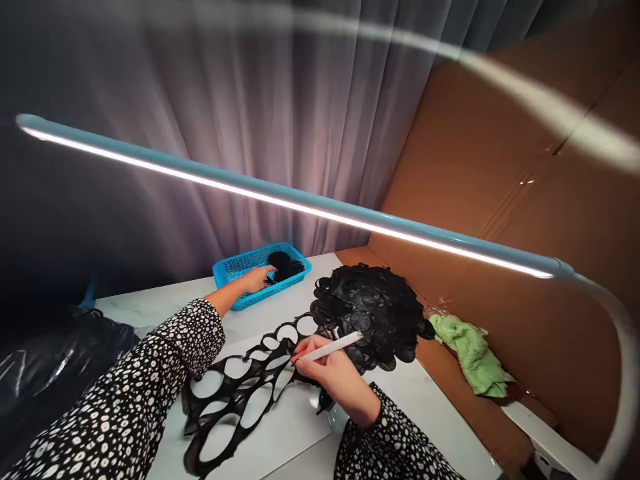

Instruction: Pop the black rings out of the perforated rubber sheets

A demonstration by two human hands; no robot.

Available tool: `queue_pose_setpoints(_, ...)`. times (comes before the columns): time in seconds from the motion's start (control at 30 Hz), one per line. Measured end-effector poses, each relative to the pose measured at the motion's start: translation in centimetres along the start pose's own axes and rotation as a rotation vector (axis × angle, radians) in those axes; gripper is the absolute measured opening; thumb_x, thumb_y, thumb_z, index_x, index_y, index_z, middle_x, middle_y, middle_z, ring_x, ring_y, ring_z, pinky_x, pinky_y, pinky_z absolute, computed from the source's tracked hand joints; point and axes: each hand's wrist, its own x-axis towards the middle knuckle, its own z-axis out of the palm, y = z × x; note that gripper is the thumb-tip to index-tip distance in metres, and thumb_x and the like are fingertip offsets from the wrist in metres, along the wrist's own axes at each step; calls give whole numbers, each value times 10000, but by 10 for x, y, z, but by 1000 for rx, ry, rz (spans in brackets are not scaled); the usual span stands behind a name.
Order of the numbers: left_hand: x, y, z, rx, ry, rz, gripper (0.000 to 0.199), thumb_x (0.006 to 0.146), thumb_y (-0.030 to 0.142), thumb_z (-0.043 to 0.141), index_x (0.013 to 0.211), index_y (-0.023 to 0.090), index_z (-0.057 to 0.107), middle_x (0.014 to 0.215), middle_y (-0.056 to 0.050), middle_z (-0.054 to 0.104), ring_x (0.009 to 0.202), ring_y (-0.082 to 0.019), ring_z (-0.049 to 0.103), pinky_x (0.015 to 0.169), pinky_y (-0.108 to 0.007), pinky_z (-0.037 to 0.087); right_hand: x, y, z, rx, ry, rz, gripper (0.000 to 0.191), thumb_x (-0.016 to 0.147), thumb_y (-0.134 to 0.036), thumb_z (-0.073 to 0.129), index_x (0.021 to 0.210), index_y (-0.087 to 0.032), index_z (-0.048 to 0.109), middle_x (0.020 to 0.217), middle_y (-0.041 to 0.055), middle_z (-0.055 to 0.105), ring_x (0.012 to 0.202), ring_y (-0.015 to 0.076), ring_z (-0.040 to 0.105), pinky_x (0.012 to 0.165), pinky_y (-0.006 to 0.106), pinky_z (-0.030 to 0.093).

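Note:
My left hand (256,279) reaches into a blue plastic basket (235,265), its fingers at dark round pieces (284,265) in the basket's right part; whether it grips one is too small to tell. My right hand (330,368) is closed around a thin white pen-like tool (336,345), which points up to the right. Beneath its fingertips lies a black sheet with many oval holes (249,385), spread over a white board. Just behind my right hand is a large heap of black round pieces (375,307).
A lit tube lamp (290,200) crosses above the table, its curved arm at the right. A green cloth (473,357) lies right of the heap, beside a brown cardboard wall (500,153). Black plastic (65,360) is at the left, and a grey curtain (280,100) hangs behind.

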Motion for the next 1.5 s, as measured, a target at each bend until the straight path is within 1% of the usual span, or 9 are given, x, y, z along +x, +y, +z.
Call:
queue_pose_setpoints(0.33,13,-3,-12,247,3,14,339,951,317,607,1247,160,558,1203,-92,597,999,-224,633,836,-416,548,13,-42,-47,-2,213,-207,201,775,-344,714,768,-189,586,964,34,648,951,192,582,864,317,408)
queue_pose_setpoints(0.53,5,7,6,268,-52,62,340,950,319,609,1247,161,560,1217,-94,593,1018,-230,628,851,-426,541,54,-91,-114,-377,699,-635,133,801,-326,621,778,-198,592,1007,61,611,981,208,574,909,353,422)
queue_pose_setpoints(0.6,2,13,8,263,-46,76,342,949,320,609,1250,164,560,1233,-97,585,1037,-235,621,862,-433,537,64,-93,-142,-583,818,-604,121,775,-304,602,727,-196,574,1010,83,598,987,224,557,911,370,418)
queue_pose_setpoints(0.73,-8,27,5,245,-24,113,338,952,321,604,1249,166,561,1235,-98,585,1040,-235,619,868,-436,534,61,-82,-168,-883,822,-444,162,755,-264,568,633,-214,473,938,90,594,887,225,537,853,378,411)
queue_pose_setpoints(0.83,-26,42,1,222,4,149,326,951,323,607,1237,171,569,1212,-93,597,1026,-229,626,861,-428,535,47,-72,-145,-971,748,-509,206,818,-278,522,648,-227,419,773,27,531,755,193,504,746,327,405)
queue_pose_setpoints(1.0,-86,73,1,149,96,204,264,887,212,637,1148,178,665,981,-53,708,1000,-237,659,865,-321,472,21,-62,-60,-871,390,-504,146,906,-315,482,787,-237,446,645,-42,473,564,142,433,565,253,353)
queue_pose_setpoints(1.13,-147,78,2,160,190,222,268,859,218,642,1123,208,692,897,-14,733,1044,-245,648,922,-330,419,10,-53,-4,-903,141,-538,282,916,-356,485,701,-240,343,579,-47,444,506,132,372,507,247,311)
queue_pose_setpoints(1.27,-220,45,-27,261,278,171,259,842,205,660,1085,285,702,1010,12,724,1152,-222,584,1065,-342,295,13,-40,32,-936,-65,-604,355,921,-401,479,673,-240,282,521,-55,381,476,133,321,484,257,265)
queue_pose_setpoints(1.5,-316,-66,-152,402,574,-242,162,833,237,680,958,135,677,1105,-147,650,1193,-340,525,1033,-464,339,26,-31,89,-769,-245,-517,241,961,-384,408,878,-251,592,724,21,671,570,174,569,581,273,389)
